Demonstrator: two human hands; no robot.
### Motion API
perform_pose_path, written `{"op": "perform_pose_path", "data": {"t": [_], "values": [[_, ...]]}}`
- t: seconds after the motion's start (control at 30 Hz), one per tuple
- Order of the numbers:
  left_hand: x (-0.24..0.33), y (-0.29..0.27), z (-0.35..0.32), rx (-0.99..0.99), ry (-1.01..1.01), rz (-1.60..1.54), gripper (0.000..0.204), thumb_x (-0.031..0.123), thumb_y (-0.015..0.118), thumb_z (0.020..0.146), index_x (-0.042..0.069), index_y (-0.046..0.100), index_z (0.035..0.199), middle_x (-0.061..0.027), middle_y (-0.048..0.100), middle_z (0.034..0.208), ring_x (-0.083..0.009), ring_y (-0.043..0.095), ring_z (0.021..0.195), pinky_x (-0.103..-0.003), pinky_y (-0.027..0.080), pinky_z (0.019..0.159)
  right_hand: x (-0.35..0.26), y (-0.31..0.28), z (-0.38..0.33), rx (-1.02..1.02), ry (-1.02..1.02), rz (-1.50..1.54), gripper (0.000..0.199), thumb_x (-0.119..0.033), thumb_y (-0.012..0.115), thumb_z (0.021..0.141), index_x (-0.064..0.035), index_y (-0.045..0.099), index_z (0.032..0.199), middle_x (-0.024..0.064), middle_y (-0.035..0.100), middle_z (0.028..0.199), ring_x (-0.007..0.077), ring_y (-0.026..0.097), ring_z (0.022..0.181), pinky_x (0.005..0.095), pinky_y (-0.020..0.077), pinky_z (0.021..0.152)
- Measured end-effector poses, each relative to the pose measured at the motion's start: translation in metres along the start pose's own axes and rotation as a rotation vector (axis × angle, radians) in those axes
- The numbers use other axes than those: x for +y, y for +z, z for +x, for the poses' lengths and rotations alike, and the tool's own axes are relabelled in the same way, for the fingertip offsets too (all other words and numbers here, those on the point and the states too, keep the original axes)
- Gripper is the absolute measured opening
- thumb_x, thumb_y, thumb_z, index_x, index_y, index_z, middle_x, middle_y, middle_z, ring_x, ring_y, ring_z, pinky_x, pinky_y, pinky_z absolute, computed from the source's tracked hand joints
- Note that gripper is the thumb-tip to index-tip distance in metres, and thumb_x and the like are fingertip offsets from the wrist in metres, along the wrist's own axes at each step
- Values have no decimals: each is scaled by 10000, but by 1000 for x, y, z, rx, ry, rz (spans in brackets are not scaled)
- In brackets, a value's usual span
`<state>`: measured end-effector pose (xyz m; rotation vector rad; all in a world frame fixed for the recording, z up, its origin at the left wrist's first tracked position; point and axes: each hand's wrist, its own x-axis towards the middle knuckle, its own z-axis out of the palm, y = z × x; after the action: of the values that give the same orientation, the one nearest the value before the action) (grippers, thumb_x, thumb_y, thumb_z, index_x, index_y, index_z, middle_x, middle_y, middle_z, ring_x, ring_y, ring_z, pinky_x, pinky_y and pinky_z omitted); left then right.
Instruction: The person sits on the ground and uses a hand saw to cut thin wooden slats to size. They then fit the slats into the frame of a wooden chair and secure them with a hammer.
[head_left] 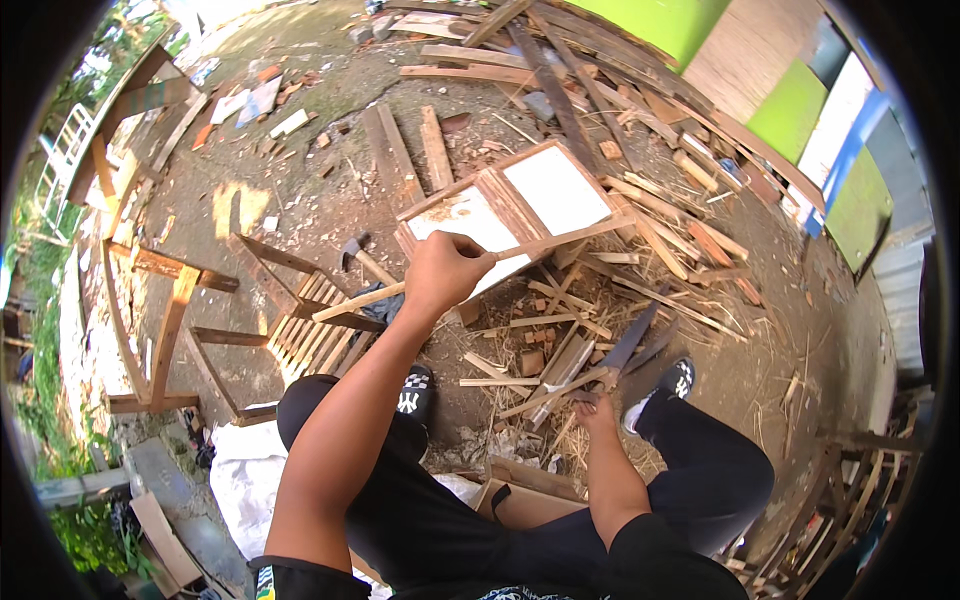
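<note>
My left hand (447, 268) is closed in a pinch around a long thin wooden strip (565, 238). The strip slants from lower left to upper right, crossing in front of a wood-framed white panel (562, 190) with a brown middle bar. Lower and to the right, my right hand (597, 412) is closed at the near end of a handsaw (632, 338), its dark blade pointing away from me. The saw's handle is mostly hidden by the fingers. Beside my left forearm lies a hammer (374, 266) with a wooden handle.
Wooden offcuts (650, 235) and shavings cover the ground between my feet and to the right. A slatted wooden chair (310, 318) stands left, with another wooden frame (170, 310) beyond it. Long planks (550, 75) are piled at the back. A white sack (250, 470) lies near my left leg.
</note>
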<state>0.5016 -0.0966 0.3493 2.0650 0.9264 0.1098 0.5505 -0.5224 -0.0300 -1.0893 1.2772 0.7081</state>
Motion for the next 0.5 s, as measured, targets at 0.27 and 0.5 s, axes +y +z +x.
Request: {"op": "perform_pose_path", "data": {"t": [0.27, 0.5], "values": [[3, 2, 39, -66, -87, 59, 317, 329, 810, 828, 28, 844, 920, -105, 736, 673, -200, 709, 604, -352, 568, 631, 17, -10, 8, -110, -56, 274, 455, -430, 694, 1018, -105, 560, 1307, 71, 563, 1313, 310, 624, 1152, 494, 538, 993], [8, 0, 61, -49, -27, 71, 331, 339, 817, 836, 20, 840, 922, -104, 751, 711, -198, 724, 661, -376, 575, 656, -35, 1, -102, -104, -322, 432, 153, -146, 582, 1000, -36, 615, 1102, 106, 670, 965, 271, 669, 859, 432, 556, 750]]}}
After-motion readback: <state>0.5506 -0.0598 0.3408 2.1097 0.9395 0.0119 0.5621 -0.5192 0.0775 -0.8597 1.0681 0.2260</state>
